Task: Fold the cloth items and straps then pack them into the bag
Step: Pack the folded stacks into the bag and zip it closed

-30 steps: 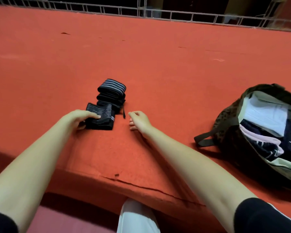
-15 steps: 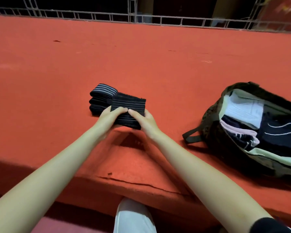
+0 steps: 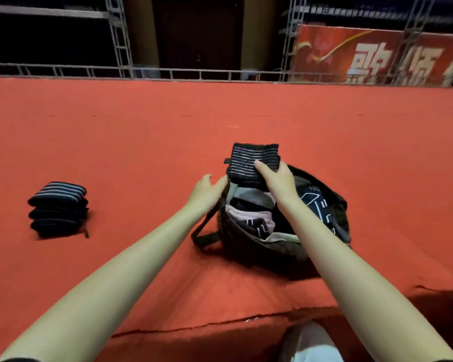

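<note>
A folded black strap with pale stripes (image 3: 251, 158) is held up over the open dark bag (image 3: 246, 246), with my right hand (image 3: 280, 178) shut on its near edge. At the bag's left rim, my left hand (image 3: 207, 190) has its fingertips hooked on the edge beside the strap. Inside the bag lie folded clothes (image 3: 254, 220), white, pink and black with white lines. A stack of more folded striped straps (image 3: 58, 207) rests on the red carpet far to the left, away from both hands.
Everything sits on a red carpeted platform (image 3: 141, 142) whose front edge (image 3: 194, 330) runs just below my forearms. A metal railing (image 3: 220, 74) lines the far side, with a red banner (image 3: 377, 56) behind it. A white-clad leg (image 3: 309, 343) shows below the edge.
Both hands lifted one folded strap off the stack and carried it right to above the bag. The left hand let go of it and went to the bag's rim. The view swung right.
</note>
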A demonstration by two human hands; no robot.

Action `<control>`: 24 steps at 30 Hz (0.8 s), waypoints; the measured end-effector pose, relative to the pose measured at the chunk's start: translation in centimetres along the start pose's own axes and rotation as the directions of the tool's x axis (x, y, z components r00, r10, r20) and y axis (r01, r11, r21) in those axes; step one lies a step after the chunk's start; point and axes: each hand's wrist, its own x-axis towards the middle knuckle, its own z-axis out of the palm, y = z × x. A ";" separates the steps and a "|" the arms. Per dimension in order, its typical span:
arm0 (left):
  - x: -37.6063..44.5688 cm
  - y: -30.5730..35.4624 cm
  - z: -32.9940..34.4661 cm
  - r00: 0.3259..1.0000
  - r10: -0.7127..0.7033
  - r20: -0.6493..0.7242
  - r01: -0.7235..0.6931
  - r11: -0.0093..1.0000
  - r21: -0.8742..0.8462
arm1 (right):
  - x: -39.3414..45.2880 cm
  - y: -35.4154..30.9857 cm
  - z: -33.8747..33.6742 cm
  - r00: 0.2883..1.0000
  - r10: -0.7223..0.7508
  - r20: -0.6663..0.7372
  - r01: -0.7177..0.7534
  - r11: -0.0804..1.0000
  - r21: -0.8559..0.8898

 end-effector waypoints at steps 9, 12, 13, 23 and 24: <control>1.4 0.6 1.7 0.982 0.185 -0.038 -0.173 0.962 0.211 | 3.9 3.4 0.4 0.988 -0.153 0.031 0.109 0.534 -0.838; 1.2 0.9 1.6 0.971 0.237 -0.043 -0.226 0.958 0.179 | 3.5 3.5 -0.1 0.930 -0.366 0.025 0.204 0.461 -0.863; 1.1 0.9 1.7 0.971 0.236 -0.037 -0.226 0.958 0.177 | 3.4 3.7 -0.4 0.904 -0.424 0.057 0.273 0.471 -0.839; 0.4 1.8 1.8 0.989 0.151 -0.001 -0.151 0.986 0.071 | 2.8 3.2 -1.0 0.918 -0.142 0.371 0.397 0.365 -0.842; 0.4 1.9 1.7 0.991 0.135 0.000 -0.135 0.990 0.052 | 2.5 3.0 -0.3 0.930 -0.126 0.345 0.368 0.333 -0.868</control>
